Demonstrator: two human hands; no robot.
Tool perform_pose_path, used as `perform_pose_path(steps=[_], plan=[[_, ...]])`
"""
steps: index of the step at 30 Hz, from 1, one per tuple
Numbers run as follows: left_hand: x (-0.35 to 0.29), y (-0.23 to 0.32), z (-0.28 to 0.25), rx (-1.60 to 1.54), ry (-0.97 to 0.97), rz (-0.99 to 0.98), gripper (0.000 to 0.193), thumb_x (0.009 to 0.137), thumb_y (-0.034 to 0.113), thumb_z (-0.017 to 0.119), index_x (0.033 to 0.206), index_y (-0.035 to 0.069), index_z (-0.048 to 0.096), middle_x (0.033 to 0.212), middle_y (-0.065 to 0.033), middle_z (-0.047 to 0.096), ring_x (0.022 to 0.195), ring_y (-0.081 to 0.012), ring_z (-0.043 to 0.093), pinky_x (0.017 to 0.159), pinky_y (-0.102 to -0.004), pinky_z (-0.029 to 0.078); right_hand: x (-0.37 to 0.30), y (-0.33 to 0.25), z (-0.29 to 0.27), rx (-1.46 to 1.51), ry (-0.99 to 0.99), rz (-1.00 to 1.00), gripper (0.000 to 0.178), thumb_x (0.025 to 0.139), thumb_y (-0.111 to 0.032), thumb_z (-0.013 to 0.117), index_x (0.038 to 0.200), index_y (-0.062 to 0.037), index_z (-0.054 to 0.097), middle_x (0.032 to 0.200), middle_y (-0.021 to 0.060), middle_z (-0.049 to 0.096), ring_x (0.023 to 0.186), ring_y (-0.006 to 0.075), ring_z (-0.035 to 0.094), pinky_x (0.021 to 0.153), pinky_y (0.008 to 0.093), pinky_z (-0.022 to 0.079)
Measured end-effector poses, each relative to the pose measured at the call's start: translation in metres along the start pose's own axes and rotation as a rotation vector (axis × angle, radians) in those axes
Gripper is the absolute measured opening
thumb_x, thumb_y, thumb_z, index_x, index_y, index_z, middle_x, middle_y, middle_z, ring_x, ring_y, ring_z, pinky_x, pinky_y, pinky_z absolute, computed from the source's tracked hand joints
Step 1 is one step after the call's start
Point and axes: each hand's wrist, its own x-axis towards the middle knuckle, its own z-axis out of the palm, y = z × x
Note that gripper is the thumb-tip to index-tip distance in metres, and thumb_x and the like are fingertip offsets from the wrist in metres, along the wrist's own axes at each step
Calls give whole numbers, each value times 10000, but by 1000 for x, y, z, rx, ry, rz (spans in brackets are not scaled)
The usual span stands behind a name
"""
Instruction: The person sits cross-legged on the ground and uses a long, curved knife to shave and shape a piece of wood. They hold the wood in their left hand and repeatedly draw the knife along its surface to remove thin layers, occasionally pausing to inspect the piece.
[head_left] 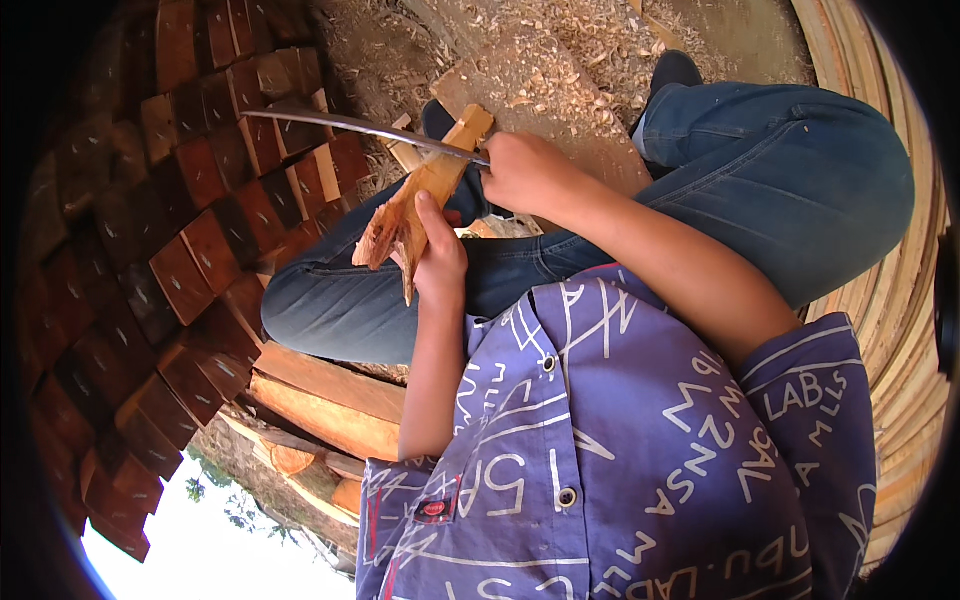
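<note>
from where i stand: left hand (440,255) gripping rough split wood piece (411,200), held tilted over the jeans-clad left leg (345,300). right hand (525,172) closed around the near end of a long blade (340,121), which crosses the wood; contact, can't tell. shavings (545,75) litter ground beyond, stacked blocks (200,250) at left.

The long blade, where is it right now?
In the head view, above and left of centre, the long blade crosses the wood piece held by the left hand, its right end at the right hand.
</note>
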Motion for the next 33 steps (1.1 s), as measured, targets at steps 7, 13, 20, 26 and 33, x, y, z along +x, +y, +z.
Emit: perform_pose_path(steps=[7,13,20,26,33], plan=[[2,5,0,-47,41,-43,383,998,345,473,926,-3,615,611,-83,606,540,-146,562,557,-280,437,17,23,0,-27,-32,90,243,741,-158,643,899,21,688,911,245,678,889,397,668,793,464,535],[4,1,0,23,23,40,389,999,347,465,911,-3,608,602,-82,598,535,-152,560,557,-293,441,0,-5,-4,-34,-2,-31,232,741,-163,636,876,18,691,922,248,677,878,393,671,778,467,537],[-1,7,0,5,42,-64,399,997,370,464,944,2,611,603,-83,598,559,-154,567,582,-288,444,15,30,-16,30,58,105,229,735,-130,619,842,65,673,814,268,659,795,414,668,746,497,524],[4,1,2,-2,27,-69,413,996,379,463,967,-5,610,600,-77,595,563,-154,570,605,-286,443,13,23,-2,-38,21,-34,231,741,-153,631,865,36,678,884,255,666,869,394,662,782,469,526],[12,-4,-8,84,27,284,259,953,226,579,1049,-13,557,874,-125,629,756,-184,611,688,-309,488,18,33,-4,75,17,44,248,760,-171,628,837,63,658,822,301,641,824,425,655,734,482,511]])
